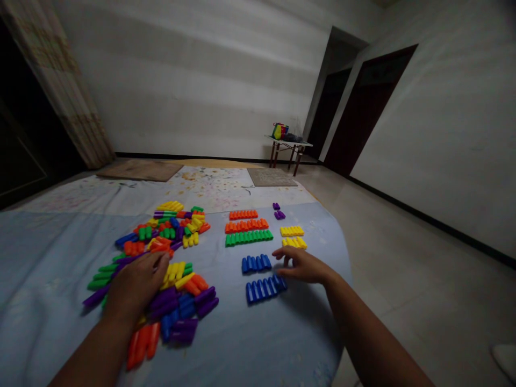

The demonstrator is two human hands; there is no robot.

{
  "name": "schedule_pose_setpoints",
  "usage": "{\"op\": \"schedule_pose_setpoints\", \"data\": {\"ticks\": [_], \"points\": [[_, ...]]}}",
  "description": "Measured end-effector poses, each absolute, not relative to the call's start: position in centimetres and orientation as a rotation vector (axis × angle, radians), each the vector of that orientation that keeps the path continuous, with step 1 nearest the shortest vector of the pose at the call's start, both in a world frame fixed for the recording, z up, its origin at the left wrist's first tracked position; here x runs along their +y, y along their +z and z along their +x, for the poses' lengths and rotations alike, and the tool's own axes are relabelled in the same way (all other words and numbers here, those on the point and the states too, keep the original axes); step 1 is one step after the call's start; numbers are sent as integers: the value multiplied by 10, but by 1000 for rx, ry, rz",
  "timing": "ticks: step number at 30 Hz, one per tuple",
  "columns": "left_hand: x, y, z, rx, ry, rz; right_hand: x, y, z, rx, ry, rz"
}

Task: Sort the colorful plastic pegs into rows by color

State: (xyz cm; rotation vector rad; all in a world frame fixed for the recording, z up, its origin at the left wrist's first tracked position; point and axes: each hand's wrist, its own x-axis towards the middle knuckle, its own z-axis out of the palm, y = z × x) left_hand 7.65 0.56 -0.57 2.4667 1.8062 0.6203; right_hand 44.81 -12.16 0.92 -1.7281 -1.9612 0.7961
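On the left, my left hand (pixel 139 279) rests over a mixed pile of coloured plastic pieces, its fingers curled and their tips hidden. Purple pieces (pixel 163 303) and yellow pieces (pixel 174 274) lie beside it. My right hand (pixel 296 263) hovers at the right end of two blue rows, fingers apart, with nothing seen between them. The nearer blue row (pixel 264 289) lies just below its fingertips, the farther blue row (pixel 256 263) to their left. Beyond are a green row (pixel 249 237), two orange rows (pixel 245 226), two yellow rows (pixel 292 231) and small purple groups (pixel 279 215).
A light blue cloth (pixel 226 344) covers the round table. Toward its far side lie a brown mat (pixel 141 170) and a grey mat (pixel 272 177). A small side table (pixel 288 142) with a colourful bag (pixel 279 130) stands by the wall.
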Motion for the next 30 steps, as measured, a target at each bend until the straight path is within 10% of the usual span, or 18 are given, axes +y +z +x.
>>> {"op": "schedule_pose_setpoints", "data": {"ticks": [30], "points": [[4, -5, 76, 1791, 619, 2434, -41, 4, 370, -2313, 494, -1827]]}}
